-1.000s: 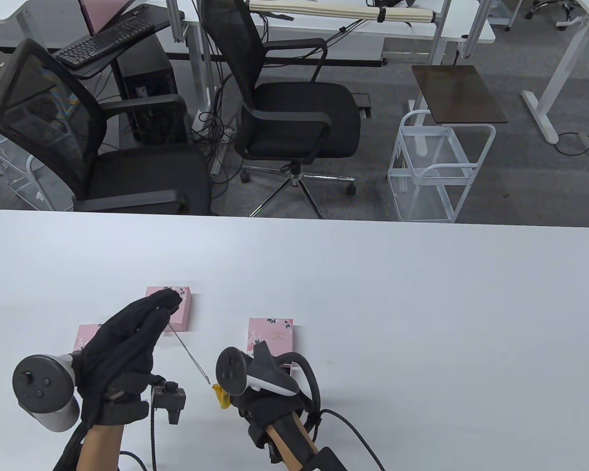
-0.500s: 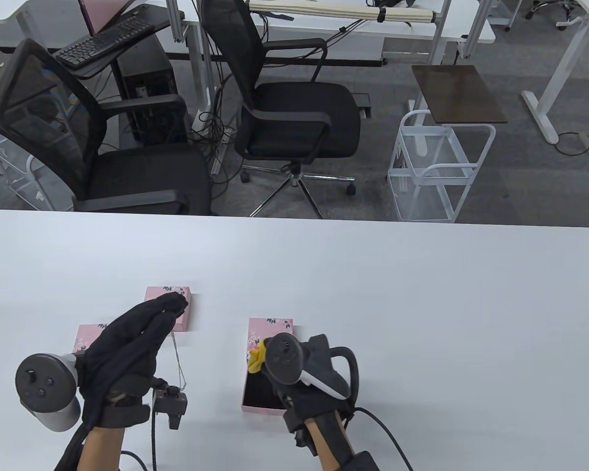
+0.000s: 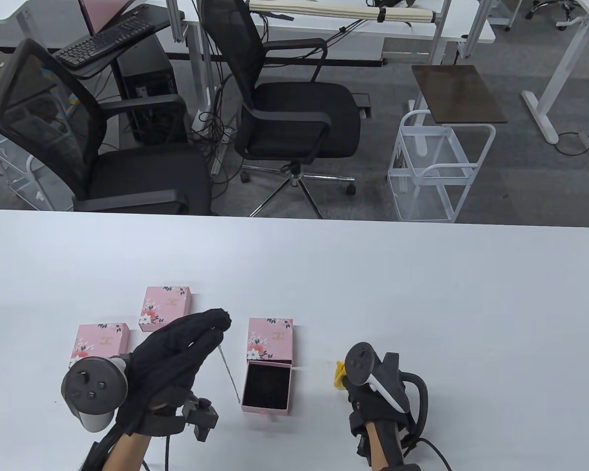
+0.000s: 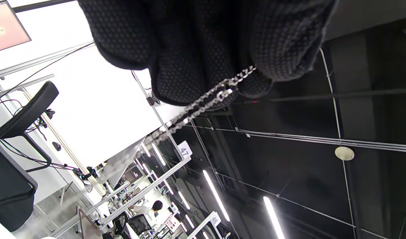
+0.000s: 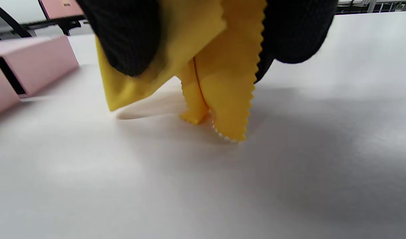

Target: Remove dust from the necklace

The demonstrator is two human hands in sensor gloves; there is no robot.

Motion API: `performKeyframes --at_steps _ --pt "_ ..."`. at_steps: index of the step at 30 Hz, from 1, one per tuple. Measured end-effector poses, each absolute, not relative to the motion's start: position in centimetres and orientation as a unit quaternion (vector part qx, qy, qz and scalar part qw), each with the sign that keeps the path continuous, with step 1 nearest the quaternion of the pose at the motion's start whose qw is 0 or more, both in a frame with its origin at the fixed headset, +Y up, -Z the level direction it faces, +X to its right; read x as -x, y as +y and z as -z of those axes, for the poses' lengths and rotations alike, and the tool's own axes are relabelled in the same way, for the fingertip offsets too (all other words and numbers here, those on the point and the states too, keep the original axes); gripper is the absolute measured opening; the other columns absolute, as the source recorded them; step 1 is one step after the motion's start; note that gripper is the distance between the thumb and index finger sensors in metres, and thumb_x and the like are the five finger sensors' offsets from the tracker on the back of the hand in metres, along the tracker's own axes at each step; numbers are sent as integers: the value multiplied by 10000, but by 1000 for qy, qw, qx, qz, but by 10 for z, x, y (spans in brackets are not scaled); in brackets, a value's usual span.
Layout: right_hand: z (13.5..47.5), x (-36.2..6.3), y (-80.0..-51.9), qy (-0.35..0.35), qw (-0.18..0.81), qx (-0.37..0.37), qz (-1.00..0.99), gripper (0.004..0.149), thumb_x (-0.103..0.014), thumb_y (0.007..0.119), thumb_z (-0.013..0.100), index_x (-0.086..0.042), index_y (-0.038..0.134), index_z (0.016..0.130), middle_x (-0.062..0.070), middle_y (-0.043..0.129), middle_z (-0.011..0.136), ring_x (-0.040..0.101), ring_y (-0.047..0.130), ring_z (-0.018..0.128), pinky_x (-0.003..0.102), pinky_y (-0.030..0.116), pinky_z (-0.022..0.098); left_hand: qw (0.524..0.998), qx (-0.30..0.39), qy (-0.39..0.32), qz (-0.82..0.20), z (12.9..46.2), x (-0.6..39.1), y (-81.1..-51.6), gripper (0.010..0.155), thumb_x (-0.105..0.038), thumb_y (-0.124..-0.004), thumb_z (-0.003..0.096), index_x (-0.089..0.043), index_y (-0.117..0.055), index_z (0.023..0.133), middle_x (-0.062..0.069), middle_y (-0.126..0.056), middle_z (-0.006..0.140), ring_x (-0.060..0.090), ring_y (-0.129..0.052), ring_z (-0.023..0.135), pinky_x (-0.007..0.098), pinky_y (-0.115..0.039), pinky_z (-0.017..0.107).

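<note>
We take the open box (image 3: 267, 386) as our landmark; it lies on the white table (image 3: 422, 294) with its dark lining facing up. Well to its left sit two closed pink boxes (image 3: 99, 339), one a little farther back (image 3: 166, 305). Just left of the open box we see the left hand (image 3: 176, 353) raised, palm side turned away, fingers stretched forward and bunched at the tips. Those fingertips (image 4: 282, 49) pinch the necklace (image 3: 229, 374), which hangs as a thin silver chain down to the left edge of the open box; the left wrist view shows its doubled strands leaving the pinch. Directly behind the open box, touching it, stands its pink lid (image 3: 270, 339). To the right of the open box, the right hand (image 3: 378, 392) is low over the table, its fingers curled round a yellow cloth (image 5: 219, 76) whose zigzag edge touches the tabletop.

Half a second ago the left hand was over the farther closed box; now it has come right, beside the open box, with the chain. The right hand, then over the open box, has drawn away to the right with the cloth.
</note>
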State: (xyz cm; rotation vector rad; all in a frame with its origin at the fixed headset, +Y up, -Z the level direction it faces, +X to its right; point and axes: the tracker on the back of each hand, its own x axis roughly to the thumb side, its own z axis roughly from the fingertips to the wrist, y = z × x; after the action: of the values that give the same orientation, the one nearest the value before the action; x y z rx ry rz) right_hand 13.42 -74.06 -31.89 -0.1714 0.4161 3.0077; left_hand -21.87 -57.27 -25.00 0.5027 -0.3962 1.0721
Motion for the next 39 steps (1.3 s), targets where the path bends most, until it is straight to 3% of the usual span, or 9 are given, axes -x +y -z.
performKeyframes --at_steps 6,10,13,16,19,24,26,31,39 --pt "318 -128 -749 196 30 63 -978 753 -381 814 623 -26 426 1162 338 505 1139 586 612 932 647 583 676 816 -244 -179 -492 251 218 -575 364 -481 -868 518 -310 -949 829 -18 -1042 832 181 -1008 744 448 -837 566" --pt "310 -123 -730 174 42 51 -983 829 -347 831 622 15 326 1170 369 397 1160 630 533 952 669 544 689 816 -241 -175 -496 252 219 -575 364 -480 -869 517 -308 -952 827 -15 -1044 831 182 -1007 745 450 -837 566" --pt "302 -112 -704 93 56 12 -994 731 -271 806 637 -2 373 1161 354 429 1153 616 565 943 658 565 681 819 -236 -173 -494 256 218 -577 365 -481 -869 517 -308 -951 827 -18 -1043 832 180 -1006 748 450 -836 567" --pt "290 -91 -670 6 151 -78 -985 629 -247 776 641 -34 464 1145 317 554 1120 569 664 908 628 615 663 821 -228 -173 -495 260 218 -580 366 -480 -871 515 -309 -951 827 -18 -1043 832 183 -1007 747 452 -835 570" --pt "279 -63 -644 15 268 -180 -947 617 -298 765 649 -52 492 1144 301 593 1112 555 680 908 621 617 669 824 -222 -166 -494 265 217 -585 363 -481 -869 515 -313 -950 826 -21 -1040 837 179 -1003 756 453 -833 575" --pt "278 -22 -622 30 355 -267 -895 694 -414 770 636 -61 480 1159 302 577 1128 566 664 920 638 600 680 825 -212 -169 -497 268 213 -589 364 -479 -870 515 -312 -948 830 -21 -1034 849 187 -996 769 461 -826 583" --pt "282 -9 -620 34 374 -276 -885 684 -424 767 636 -74 494 1156 305 567 1135 574 651 926 643 594 682 828 -212 -169 -491 268 212 -590 364 -480 -869 516 -315 -947 830 -22 -1033 851 187 -995 772 462 -826 584" --pt "300 8 -632 26 431 -280 -858 362 -308 726 660 -154 740 987 242 741 1025 512 765 847 605 653 645 839 -221 -161 -471 268 213 -591 365 -481 -869 516 -314 -947 831 -21 -1033 853 191 -995 773 465 -825 584" --pt "311 -34 -630 24 431 -230 -872 363 -303 690 674 -141 721 997 234 756 1013 513 767 844 620 640 653 831 -234 -116 -492 274 237 -590 365 -479 -866 519 -307 -950 830 -16 -1050 817 180 -1009 736 452 -837 563"
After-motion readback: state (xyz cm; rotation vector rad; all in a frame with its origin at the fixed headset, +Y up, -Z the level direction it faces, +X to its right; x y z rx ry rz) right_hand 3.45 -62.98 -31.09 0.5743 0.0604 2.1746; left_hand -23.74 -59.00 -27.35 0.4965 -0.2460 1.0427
